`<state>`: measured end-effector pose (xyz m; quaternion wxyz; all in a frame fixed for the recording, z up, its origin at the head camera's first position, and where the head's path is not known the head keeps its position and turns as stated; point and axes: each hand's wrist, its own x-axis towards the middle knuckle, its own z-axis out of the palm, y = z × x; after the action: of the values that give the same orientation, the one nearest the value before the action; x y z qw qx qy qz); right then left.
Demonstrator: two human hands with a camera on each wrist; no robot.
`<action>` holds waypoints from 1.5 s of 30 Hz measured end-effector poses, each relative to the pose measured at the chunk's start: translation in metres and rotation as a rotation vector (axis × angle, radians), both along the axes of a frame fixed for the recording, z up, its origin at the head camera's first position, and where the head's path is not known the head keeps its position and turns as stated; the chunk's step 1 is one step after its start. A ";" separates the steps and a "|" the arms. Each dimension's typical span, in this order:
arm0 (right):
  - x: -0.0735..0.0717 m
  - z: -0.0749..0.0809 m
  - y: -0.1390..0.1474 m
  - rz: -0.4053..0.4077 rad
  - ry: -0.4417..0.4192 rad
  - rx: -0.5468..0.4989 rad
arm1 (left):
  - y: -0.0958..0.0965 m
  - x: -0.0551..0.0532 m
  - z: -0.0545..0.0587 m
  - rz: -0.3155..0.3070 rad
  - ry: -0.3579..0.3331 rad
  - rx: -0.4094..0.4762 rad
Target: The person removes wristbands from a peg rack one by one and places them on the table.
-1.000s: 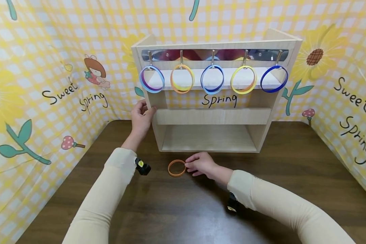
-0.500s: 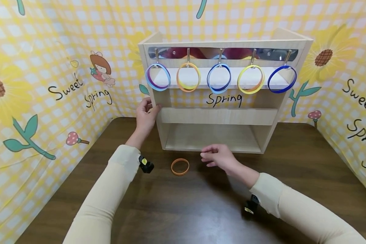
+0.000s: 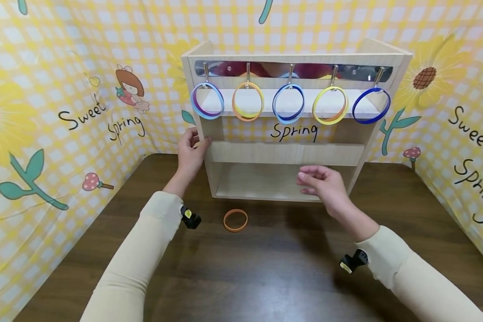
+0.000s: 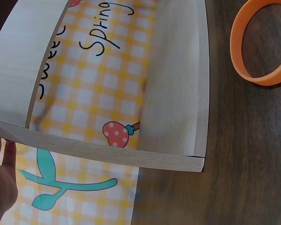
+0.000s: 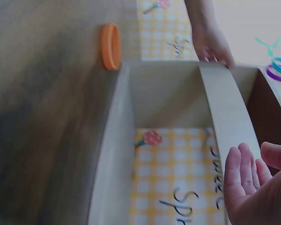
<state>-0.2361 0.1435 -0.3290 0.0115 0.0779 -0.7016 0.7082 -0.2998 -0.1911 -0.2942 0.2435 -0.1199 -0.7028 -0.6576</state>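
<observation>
My left hand (image 3: 191,154) grips the left side panel of a pale wooden shelf unit (image 3: 287,153), thumb at the front edge. An orange silicone wristband (image 3: 235,230) lies flat on the table before the unit; it also shows in the left wrist view (image 4: 236,47). In front of the unit's lower right opening, my right hand (image 3: 326,185) is raised, fingers loosely bent around nothing. Wristbands hang from the hooks above: light blue with purple (image 3: 211,117), orange with yellow (image 3: 247,119), light and dark blue (image 3: 288,121), yellow with orange (image 3: 329,122), and dark blue (image 3: 365,121).
A shiny metal hook rail (image 3: 269,70) runs along the unit's top front. The unit stands on a dark wooden table (image 3: 249,277). Yellow checked cloth (image 3: 104,53) with flower prints surrounds the table at the back and sides.
My right hand has left the orange wristband on the table and moved right and up toward the shelf unit. The left hand keeps its grip on the side panel; the view has shifted slightly.
</observation>
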 end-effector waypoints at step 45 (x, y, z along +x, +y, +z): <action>-0.010 0.091 0.106 -0.184 0.121 -0.535 | -0.001 -0.002 -0.002 -0.014 0.021 0.006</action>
<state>-0.2463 0.2495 -0.2378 0.1378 0.0504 -0.4921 0.8581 -0.3021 -0.1919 -0.2964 0.2466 -0.1309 -0.6974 -0.6601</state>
